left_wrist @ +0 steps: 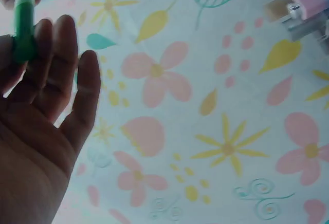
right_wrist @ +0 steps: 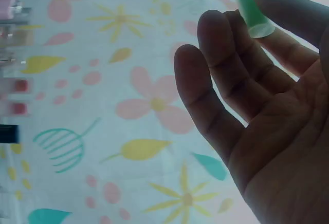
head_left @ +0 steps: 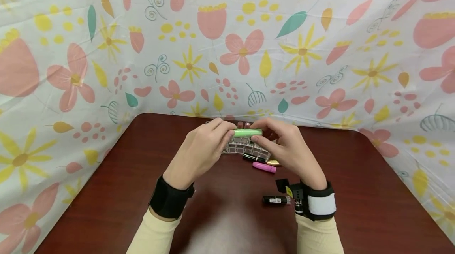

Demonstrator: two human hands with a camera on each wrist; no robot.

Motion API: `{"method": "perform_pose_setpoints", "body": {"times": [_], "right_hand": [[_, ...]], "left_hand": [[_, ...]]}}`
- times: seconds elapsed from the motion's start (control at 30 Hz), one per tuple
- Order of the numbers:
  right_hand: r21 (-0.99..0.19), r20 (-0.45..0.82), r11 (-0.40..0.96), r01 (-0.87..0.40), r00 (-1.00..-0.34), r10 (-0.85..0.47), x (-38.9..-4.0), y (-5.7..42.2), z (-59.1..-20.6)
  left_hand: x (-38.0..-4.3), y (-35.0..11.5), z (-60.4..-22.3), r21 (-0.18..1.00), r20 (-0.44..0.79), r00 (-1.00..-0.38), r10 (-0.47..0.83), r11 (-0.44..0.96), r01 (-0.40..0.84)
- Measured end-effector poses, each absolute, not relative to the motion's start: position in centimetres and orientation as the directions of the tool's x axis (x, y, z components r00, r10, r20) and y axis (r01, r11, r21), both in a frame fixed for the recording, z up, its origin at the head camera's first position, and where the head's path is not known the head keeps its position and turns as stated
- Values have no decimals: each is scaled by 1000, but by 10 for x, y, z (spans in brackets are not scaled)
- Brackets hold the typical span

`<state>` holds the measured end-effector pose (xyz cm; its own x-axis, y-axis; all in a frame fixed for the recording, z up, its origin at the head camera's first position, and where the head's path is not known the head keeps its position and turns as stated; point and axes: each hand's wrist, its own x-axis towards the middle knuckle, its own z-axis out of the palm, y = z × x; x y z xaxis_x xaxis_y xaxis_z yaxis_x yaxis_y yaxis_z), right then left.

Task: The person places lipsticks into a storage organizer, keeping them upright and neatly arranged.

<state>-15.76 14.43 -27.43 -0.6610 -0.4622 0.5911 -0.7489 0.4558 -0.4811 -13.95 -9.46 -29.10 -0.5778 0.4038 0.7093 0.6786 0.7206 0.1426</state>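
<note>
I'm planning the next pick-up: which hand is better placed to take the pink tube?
Likely the right hand: the pink tube lies closer to it than to the left hand in the head view. Both hold the green tube, so the right would need to let go first.

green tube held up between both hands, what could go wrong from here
The green tube could slip, as fingers hold it only near its ends. If dropped, it might hit the clear rack. The pink tube, lying on the table, might roll if nudged.
</note>
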Motion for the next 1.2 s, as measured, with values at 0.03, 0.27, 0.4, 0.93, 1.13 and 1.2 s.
{"method": "perform_pose_setpoints", "body": {"times": [0.03,0.27,0.4,0.93,1.13,1.2], "right_hand": [[-476,605,443,-760,-648,-462,-155,145,-272],[-476,650,393,-786,-616,-445,-133,151,-258],[-491,664,344,-800,-600,-447,-120,154,-250],[-432,750,217,-875,-483,-452,-102,159,-240],[-468,750,171,-867,-492,-442,-101,161,-241],[-474,747,169,-864,-496,-442,-101,162,-241]], "left_hand": [[-136,-94,-288,136,722,-562,403,714,686],[-120,-91,-275,55,781,-454,428,677,734],[-113,-91,-269,1,812,-393,432,672,740],[-92,-92,-251,-4,855,-315,412,613,790],[-90,-93,-251,2,855,-318,410,610,792],[-90,-93,-251,1,855,-318,410,612,791]]}}
